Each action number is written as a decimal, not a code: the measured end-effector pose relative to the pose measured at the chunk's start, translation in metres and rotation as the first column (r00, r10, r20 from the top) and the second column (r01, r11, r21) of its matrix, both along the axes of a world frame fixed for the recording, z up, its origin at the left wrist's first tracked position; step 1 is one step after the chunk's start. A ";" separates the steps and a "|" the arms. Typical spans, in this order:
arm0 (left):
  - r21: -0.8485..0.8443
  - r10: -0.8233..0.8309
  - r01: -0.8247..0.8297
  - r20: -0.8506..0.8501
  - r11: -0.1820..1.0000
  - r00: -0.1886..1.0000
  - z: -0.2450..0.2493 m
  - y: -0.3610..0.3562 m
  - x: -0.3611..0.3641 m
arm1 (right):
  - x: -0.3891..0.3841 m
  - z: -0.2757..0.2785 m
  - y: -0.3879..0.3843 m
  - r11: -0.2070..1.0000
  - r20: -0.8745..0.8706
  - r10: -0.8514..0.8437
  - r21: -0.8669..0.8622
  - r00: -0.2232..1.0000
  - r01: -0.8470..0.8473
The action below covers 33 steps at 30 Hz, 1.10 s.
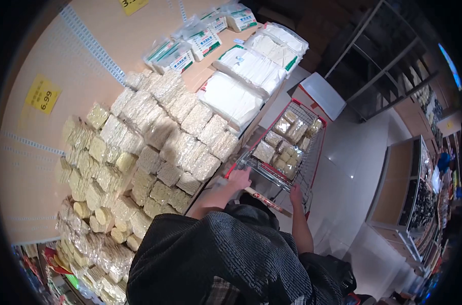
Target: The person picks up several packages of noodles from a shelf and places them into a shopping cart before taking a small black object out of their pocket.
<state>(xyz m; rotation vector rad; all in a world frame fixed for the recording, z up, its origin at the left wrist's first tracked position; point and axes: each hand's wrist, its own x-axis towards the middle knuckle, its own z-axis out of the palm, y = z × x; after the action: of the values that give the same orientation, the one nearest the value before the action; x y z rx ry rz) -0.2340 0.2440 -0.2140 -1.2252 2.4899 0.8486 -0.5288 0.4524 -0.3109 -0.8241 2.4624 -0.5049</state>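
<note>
A wire shopping cart [316, 147] with red trim stands ahead of me, holding several clear-wrapped packs of pale dried noodles [295, 130]. My left hand [239, 178] is closed on the left end of the cart's handle area, by its red corner. On the other side, my right hand [296, 195] is closed at the cart's rear right edge; its fingers are partly hidden. Between the hands runs the printed handle bar [264, 197].
Stacked blocks of dried noodles [160, 134] fill the shelf at left. Beyond them lie white wrapped packs [231, 99] and bagged tissue packs [198, 40]. A white-topped box [322, 95] stands past the cart. Cabinets [401, 178] line the right side of the tiled floor [345, 168].
</note>
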 end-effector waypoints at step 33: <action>-0.082 0.107 -0.106 0.018 0.991 0.994 -0.028 0.265 0.254 | 0.237 -0.030 0.248 1.000 0.063 -0.003 0.007 0.998 0.002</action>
<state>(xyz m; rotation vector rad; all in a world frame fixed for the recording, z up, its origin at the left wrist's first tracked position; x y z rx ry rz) 0.0201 0.5091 -0.2417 -1.3973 2.4824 0.7618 -0.2920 0.7001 -0.3404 -0.7906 2.4067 -0.5153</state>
